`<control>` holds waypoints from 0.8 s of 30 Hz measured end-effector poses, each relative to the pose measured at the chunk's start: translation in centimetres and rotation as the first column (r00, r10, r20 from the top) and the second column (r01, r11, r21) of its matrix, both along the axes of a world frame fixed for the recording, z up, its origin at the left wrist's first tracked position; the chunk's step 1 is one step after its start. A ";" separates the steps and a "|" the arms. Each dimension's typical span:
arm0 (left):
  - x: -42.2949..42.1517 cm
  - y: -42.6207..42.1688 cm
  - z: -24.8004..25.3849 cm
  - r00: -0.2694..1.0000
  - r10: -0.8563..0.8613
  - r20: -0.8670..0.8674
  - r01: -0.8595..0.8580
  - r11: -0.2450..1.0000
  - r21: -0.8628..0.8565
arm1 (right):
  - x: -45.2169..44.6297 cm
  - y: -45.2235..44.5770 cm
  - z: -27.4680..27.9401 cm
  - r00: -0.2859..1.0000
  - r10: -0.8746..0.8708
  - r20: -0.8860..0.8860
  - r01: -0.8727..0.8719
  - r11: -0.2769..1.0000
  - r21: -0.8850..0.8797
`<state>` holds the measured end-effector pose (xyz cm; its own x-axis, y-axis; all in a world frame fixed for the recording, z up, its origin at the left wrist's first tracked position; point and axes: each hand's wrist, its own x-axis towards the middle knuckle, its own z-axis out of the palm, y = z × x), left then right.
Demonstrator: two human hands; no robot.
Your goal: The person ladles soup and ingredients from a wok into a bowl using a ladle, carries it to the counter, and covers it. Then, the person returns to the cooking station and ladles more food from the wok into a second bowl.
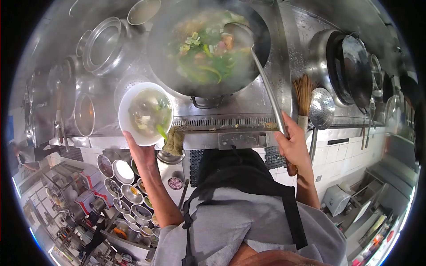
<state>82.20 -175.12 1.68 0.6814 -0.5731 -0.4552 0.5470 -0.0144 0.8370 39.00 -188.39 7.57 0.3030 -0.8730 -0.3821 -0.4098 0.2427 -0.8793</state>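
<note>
Your left hand (141, 150) holds the smooth, white, round bowl (124, 113) at its near side, above the worktop's (204, 128) front edge. Your right hand (293, 144) is closed round the ladle (267, 86) near its brown end; the slim metal shaft slants into the dark, round wok (262, 40), among glossy greens (213, 73). A rough cloth (174, 141) hangs at the front edge, beside the bowl.

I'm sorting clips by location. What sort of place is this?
Most likely a commercial kitchen, perhaps a restaurant's. A large wok of steaming food is set in a stainless-steel range, a bamboo brush lies beside it, and many small ingredient bowls are clustered near the person.
</note>
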 end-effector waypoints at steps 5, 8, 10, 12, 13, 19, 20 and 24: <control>0.6 0.4 -0.5 1.000 -0.020 0.002 0.020 0.999 -0.050 | -0.5 -3.7 -2.2 0.950 -0.039 -0.310 -0.126 0.861 -0.493; 0.6 0.5 -0.7 0.999 -0.027 -0.020 0.026 0.998 -0.064 | 1.2 -6.9 -0.8 0.922 -0.079 -0.379 -0.047 0.949 -0.312; 0.8 0.5 -0.6 0.999 -0.026 -0.027 0.024 0.997 -0.067 | 2.1 -8.2 -1.2 0.932 -0.080 -0.354 -0.041 0.946 -0.322; 0.5 0.5 -0.4 1.000 -0.020 -0.022 0.019 0.998 -0.062 | 1.9 -8.8 -3.5 0.947 -0.055 -0.315 -0.067 0.929 -0.363; 0.7 0.6 -0.4 1.000 -0.020 -0.019 0.018 0.998 -0.062 | 1.8 -8.7 -4.8 0.953 -0.042 -0.299 -0.079 0.921 -0.382; 1.3 1.6 -1.3 0.999 0.007 -0.033 -0.008 0.999 -0.052 | 3.1 -6.0 -1.8 0.947 -0.111 0.300 0.000 0.938 0.346; 1.4 1.7 -1.4 0.999 0.008 -0.041 -0.010 0.999 -0.047 | 2.8 -5.9 -1.4 0.915 -0.189 0.357 0.022 0.906 0.423; 1.3 1.7 -1.2 1.000 -0.002 -0.024 0.001 0.999 -0.040 | 2.0 -4.9 0.2 0.883 -0.239 0.403 0.040 0.895 0.444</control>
